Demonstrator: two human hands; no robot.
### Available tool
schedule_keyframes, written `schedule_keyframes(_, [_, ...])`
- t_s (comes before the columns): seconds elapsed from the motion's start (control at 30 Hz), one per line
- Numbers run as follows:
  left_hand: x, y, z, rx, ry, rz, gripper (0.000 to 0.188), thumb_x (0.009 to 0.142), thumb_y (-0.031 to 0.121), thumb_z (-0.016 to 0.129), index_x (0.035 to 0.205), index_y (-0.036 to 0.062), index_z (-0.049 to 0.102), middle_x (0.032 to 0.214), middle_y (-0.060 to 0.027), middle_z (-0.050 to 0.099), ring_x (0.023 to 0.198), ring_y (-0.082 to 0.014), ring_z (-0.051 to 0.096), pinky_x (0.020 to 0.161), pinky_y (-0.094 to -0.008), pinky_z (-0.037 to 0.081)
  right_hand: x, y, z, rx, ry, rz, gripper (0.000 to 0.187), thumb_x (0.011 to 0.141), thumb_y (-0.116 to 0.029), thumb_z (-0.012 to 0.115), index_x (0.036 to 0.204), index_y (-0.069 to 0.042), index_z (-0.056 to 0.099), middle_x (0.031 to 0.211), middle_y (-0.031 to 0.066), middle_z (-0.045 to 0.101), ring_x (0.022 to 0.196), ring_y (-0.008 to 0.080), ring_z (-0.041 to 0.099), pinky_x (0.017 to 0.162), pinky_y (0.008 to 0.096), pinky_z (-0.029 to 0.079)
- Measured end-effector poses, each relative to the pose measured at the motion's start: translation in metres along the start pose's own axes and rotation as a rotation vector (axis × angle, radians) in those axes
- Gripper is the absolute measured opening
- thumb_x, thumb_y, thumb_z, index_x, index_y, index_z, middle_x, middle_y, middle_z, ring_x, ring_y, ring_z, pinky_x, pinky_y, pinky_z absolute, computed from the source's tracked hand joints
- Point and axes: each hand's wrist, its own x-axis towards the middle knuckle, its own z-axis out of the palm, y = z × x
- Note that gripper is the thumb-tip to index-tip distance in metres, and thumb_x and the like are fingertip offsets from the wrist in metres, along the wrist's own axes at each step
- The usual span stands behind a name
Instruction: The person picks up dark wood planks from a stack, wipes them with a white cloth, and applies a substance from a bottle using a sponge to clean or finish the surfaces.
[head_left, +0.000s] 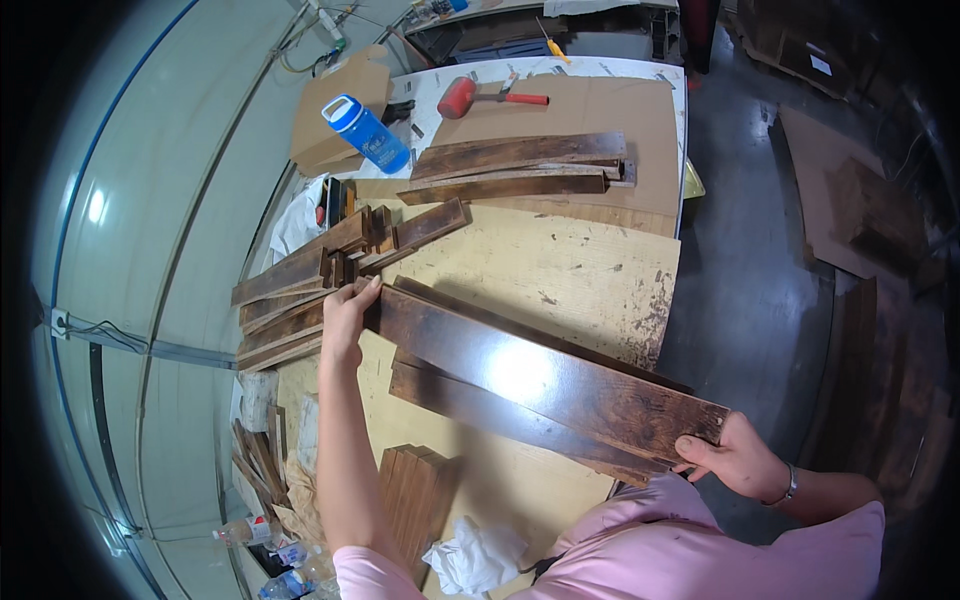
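Pale tabletop point(570, 270) is bearing planks point(296, 274) at its left edge; my left hand point(347, 315) and right hand point(742, 460) are pinching a board's point(560, 378) ends, likely for balance.

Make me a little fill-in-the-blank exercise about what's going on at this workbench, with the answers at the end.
1. The left hand and right hand hold one long brown board by its opposite ____.
2. The mallet has a head coloured ____.
3. In the picture, the blue bottle is to the ____ of the mallet.
4. The person's sleeves are coloured ____.

Missing words: ends; red; left; pink.
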Motion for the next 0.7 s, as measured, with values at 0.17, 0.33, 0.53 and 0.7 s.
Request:
schedule_keyframes(0.17, [0.047,-0.035,0.01,0.122,-0.045,0.09,0.038,0.087,0.031,0.071,0.095,-0.0059,0.067,0.086,-0.0058,0.064,0.079,-0.0121,0.053,0.075,-0.0273,0.042,0.021,0.009,-0.003,-0.103,-0.006,0.081,0.041,0.096,-0.035,0.059,0.11,0.004,0.062,0.088,0.0093,0.068,0.07,0.0123,0.066,0.058,0.026,0.055])
schedule_keyframes(0.33, [0.027,-0.047,0.016,0.106,0.172,0.27,0.062,0.092,0.033,0.066,0.135,-0.0067,0.047,0.127,-0.0158,0.057,0.114,-0.0205,0.055,0.1,-0.0319,0.04,0.022,0.015,-0.008,-0.052,0.048,0.082,0.048,0.097,-0.041,0.055,0.103,0.006,0.063,0.081,0.0131,0.069,0.065,0.0154,0.068,0.053,0.0244,0.053])
schedule_keyframes(0.53, [-0.09,-0.069,0.015,-0.373,0.111,0.127,0.026,0.095,0.019,0.06,0.111,-0.0004,0.063,0.098,-0.0053,0.066,0.086,-0.0096,0.059,0.077,-0.025,0.045,0.03,0.002,-0.075,-0.263,0.372,-0.386,0.024,0.097,-0.022,0.052,0.091,0.0,0.061,0.074,0.0048,0.063,0.072,0.0111,0.064,0.067,0.0238,0.05])
schedule_keyframes(0.7, [-0.207,-0.043,0.107,-0.362,-0.568,-0.247,0.066,0.088,0.013,0.066,0.14,-0.0106,0.033,0.116,-0.0193,0.064,0.098,-0.0278,0.067,0.093,-0.0397,0.051,0.101,-0.052,-0.049,-0.392,-0.097,-0.515,0.051,0.1,-0.032,0.048,0.138,0.003,0.044,0.135,0.016,0.052,0.124,0.02,0.049,0.105,0.0315,0.037])
